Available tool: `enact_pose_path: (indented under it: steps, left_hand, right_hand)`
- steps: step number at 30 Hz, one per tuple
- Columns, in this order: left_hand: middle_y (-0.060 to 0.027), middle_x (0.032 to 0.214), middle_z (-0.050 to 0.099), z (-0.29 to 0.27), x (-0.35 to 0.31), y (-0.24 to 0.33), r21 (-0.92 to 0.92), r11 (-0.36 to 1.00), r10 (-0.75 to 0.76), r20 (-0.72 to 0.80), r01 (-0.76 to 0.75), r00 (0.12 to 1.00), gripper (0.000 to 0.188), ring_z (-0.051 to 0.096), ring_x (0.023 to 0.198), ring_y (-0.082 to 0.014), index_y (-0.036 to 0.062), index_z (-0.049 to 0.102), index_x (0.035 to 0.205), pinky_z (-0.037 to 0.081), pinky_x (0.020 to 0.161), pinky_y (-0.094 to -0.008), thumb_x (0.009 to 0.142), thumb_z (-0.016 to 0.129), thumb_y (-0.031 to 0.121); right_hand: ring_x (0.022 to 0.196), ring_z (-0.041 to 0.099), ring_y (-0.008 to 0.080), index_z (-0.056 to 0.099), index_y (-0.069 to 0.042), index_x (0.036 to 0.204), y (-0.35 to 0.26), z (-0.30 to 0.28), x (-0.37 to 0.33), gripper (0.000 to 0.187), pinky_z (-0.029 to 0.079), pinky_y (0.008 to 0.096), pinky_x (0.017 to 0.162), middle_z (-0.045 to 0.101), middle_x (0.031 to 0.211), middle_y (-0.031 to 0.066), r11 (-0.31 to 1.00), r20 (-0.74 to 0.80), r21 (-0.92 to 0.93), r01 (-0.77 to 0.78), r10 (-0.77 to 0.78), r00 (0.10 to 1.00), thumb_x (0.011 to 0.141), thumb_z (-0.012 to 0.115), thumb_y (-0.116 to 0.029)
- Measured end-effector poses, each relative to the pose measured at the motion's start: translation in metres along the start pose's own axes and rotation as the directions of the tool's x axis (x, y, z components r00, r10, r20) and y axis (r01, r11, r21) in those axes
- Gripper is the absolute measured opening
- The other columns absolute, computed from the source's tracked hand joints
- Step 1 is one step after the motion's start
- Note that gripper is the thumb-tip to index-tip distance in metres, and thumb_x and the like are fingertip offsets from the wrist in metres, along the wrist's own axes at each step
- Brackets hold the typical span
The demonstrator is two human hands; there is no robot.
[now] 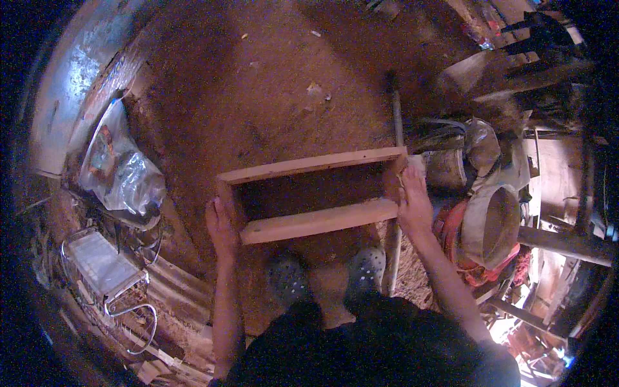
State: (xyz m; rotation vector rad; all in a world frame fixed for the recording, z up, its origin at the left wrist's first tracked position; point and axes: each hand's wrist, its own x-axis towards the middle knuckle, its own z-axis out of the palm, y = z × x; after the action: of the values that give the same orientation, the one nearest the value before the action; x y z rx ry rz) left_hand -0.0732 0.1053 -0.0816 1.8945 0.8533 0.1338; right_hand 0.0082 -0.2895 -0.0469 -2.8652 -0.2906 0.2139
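Note:
A rectangular wooden frame (322,217) of pale boards, open in the middle, is held out in front of me above the dirt floor. My left hand (222,226) presses against its left end, the thumb showing near the top edge. Against the right end lies my right hand (416,200), fingers pointing forward along the outer face. The frame sits between both palms, its right end a little farther away than its left. The undersides of its short ends are hidden.
Below are my feet in dark clogs (367,274). A long pole (397,116) lies on the floor under the frame's right end. On the right stand a round wooden-sided tub (491,226) and a bucket (446,169). At left are a clear plastic bag (132,174) and a white panel (106,261).

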Motion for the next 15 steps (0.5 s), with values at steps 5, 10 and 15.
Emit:
enact_pose_path:
  steps: [5,10,15]
  left_hand:
    - [-0.0225,0.118,0.057,0.004,0.006,-0.015,0.080,0.997,0.024,-0.038,-0.021,0.999,0.054,0.053,0.107,-0.0333,-0.0075,0.052,0.119,0.039,0.095,-0.0390,0.099,0.040,0.041]
    - [-0.0233,0.121,0.055,0.008,0.022,-0.046,0.302,0.931,0.217,-0.016,-0.202,0.976,0.056,0.052,0.112,-0.0351,-0.0081,0.050,0.122,0.037,0.097,-0.0399,0.099,0.038,0.042]
    - [-0.0240,0.124,0.054,0.007,0.019,-0.041,0.061,0.998,0.022,-0.023,-0.020,0.999,0.056,0.051,0.115,-0.0342,-0.0084,0.049,0.124,0.036,0.100,-0.0384,0.100,0.038,0.040]
  right_hand:
    - [0.135,0.034,0.0325,0.043,-0.001,0.136,0.002,0.006,-0.029,0.044,0.023,0.0403,0.113,0.040,0.143,0.0182,0.994,-0.003,0.045,-0.097,0.097,0.995,0.093,0.046,-0.012]
    - [0.134,0.035,0.0340,0.048,-0.006,0.134,-0.008,0.004,-0.051,0.041,0.025,0.0417,0.113,0.044,0.140,0.0177,0.989,-0.070,0.133,-0.069,0.079,0.994,0.094,0.047,-0.016]
    - [0.128,0.043,0.0336,0.054,-0.006,0.128,-0.041,0.013,-0.055,0.037,0.029,0.0441,0.110,0.048,0.136,0.0173,0.993,0.112,0.094,0.071,-0.081,0.990,0.093,0.049,-0.019]
